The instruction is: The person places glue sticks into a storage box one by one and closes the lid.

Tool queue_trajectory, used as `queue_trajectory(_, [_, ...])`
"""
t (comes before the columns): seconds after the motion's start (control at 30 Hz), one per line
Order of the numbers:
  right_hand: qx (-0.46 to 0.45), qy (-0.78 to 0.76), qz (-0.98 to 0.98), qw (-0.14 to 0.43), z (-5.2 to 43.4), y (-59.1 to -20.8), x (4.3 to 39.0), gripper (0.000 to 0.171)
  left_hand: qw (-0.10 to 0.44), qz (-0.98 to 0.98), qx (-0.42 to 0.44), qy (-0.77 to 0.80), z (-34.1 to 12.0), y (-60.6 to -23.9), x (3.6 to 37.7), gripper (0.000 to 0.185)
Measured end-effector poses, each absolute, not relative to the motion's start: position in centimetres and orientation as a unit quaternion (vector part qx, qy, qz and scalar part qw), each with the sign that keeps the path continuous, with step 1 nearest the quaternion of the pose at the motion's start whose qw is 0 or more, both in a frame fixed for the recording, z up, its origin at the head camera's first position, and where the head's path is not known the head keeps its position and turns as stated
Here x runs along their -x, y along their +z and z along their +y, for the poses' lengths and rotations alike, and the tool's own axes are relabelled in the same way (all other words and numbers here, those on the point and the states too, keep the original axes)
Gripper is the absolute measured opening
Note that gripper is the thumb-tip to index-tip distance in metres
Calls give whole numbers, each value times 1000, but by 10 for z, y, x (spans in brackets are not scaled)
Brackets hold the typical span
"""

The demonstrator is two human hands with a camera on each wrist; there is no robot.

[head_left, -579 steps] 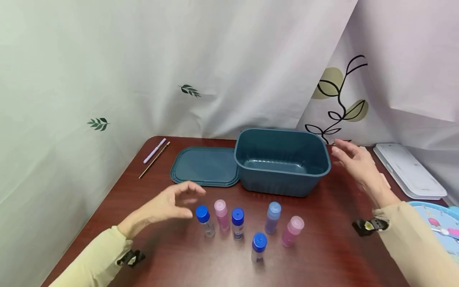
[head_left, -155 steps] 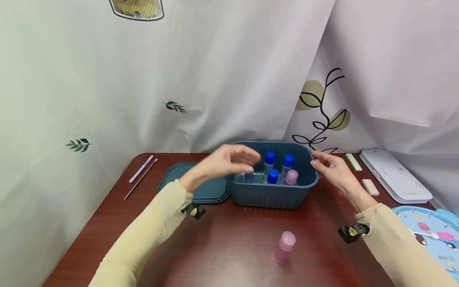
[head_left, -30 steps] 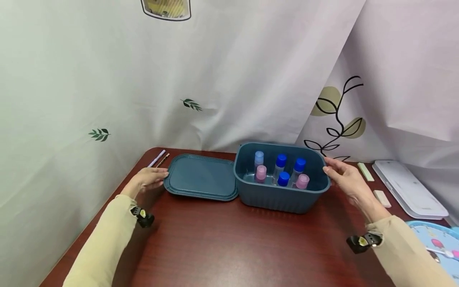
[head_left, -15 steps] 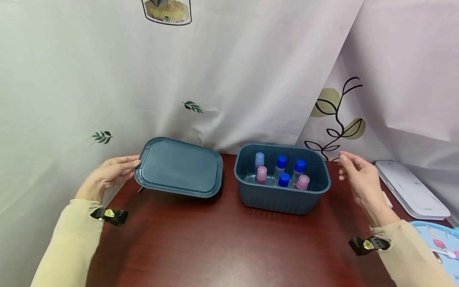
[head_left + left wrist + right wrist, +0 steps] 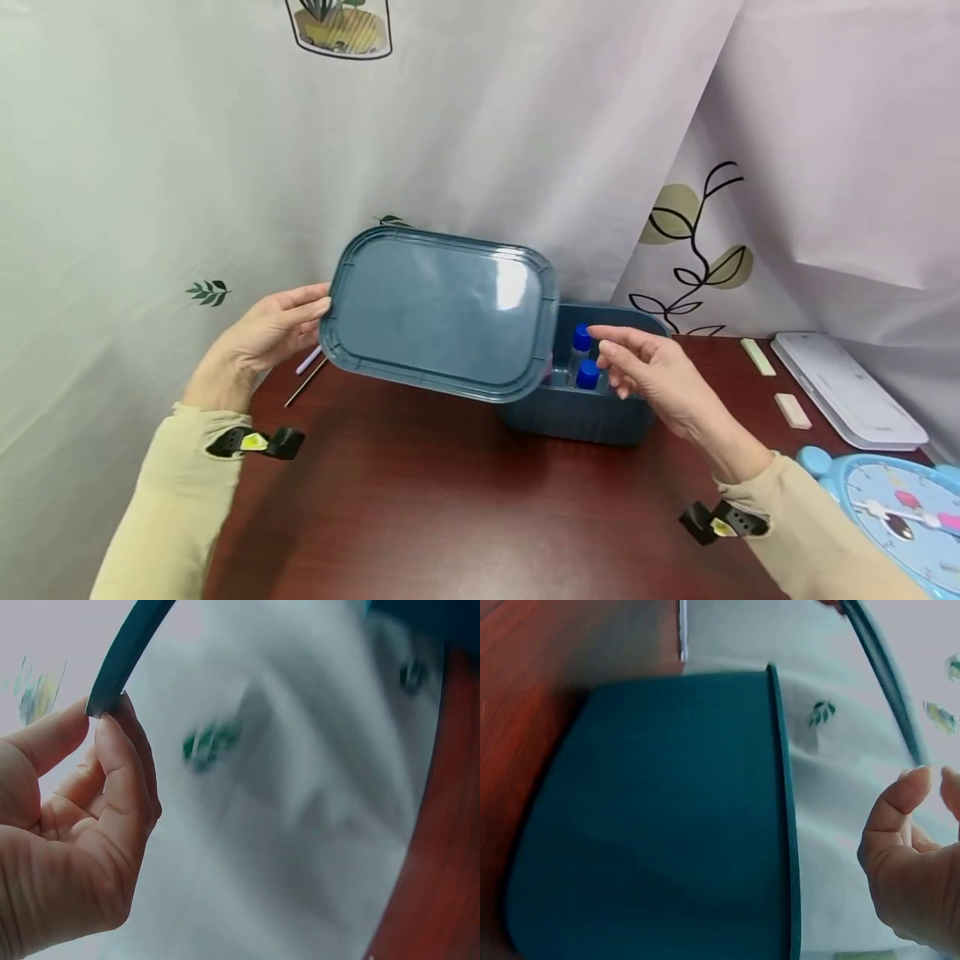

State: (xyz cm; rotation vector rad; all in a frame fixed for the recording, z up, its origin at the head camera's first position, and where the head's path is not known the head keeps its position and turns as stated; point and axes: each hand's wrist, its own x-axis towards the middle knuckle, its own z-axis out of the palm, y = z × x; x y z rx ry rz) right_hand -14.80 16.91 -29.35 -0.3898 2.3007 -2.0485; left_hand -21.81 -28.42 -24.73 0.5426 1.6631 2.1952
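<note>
Pale curtains printed with leaf sprigs back a dark red-brown desk (image 5: 420, 500). Your left hand (image 5: 273, 333) pinches the left short edge of the teal lid (image 5: 442, 312) between thumb and fingers; the left wrist view shows the rim (image 5: 124, 656) caught at the fingertips. You hold the lid in the air, clear of the desk, with its long axis running left to right. It is tilted so that its broad face turns toward you, far edge higher than near edge. Its right end overlaps the left part of the teal bin (image 5: 585, 412), which stands on the desk toward the back.

Your right hand (image 5: 652, 379) hovers at the bin's front rim, just beside the lid's right end, fingers loosely extended and gripping nothing; whether it touches the bin cannot be told. Two blue-capped bottles (image 5: 587, 373) stand upright inside the bin.

Also on the desk: a pen and a thin stick (image 5: 303, 382) by the left hand, two small pale blocks (image 5: 792, 410), a white tray (image 5: 847, 387) and a blue clock (image 5: 896, 508) at right.
</note>
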Motion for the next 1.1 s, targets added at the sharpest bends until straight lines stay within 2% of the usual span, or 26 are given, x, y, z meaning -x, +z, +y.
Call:
queue_trajectory(0.17, [153, -739, 656, 25, 170, -288, 140, 17, 164, 603, -207, 753, -239, -241, 216, 25])
queue_trajectory(0.33, [175, -782, 597, -14, 183, -280, 133, 21, 148, 617, -210, 744, -210, -239, 216, 23])
queue_trajectory(0.47, [168, -767, 615, -70, 192, -275, 133, 16, 109, 649, -203, 725, -191, -243, 217, 22])
queue_trajectory(0.6, [169, -723, 652, -153, 200, -273, 136, 13, 42, 678, -195, 708, -175, -250, 221, 24])
queue_trajectory(0.7, [188, -680, 678, -209, 207, -274, 140, 13, -14, 698, -192, 690, -164, -254, 225, 24])
queue_trajectory(0.77, [202, -655, 692, -227, 213, -275, 143, 16, -30, 710, -194, 676, -158, -256, 228, 22])
queue_trajectory(0.9, [192, -654, 710, -177, 228, -281, 149, 31, 9, 716, -190, 671, -148, -262, 232, 33])
queue_trajectory(1.0, [131, -623, 758, -141, 235, -288, 154, 44, 48, 726, -179, 663, -141, -273, 234, 41])
queue_trajectory(1.1, [73, -551, 821, -131, 237, -297, 160, 53, 76, 737, -174, 649, -132, -287, 236, 47])
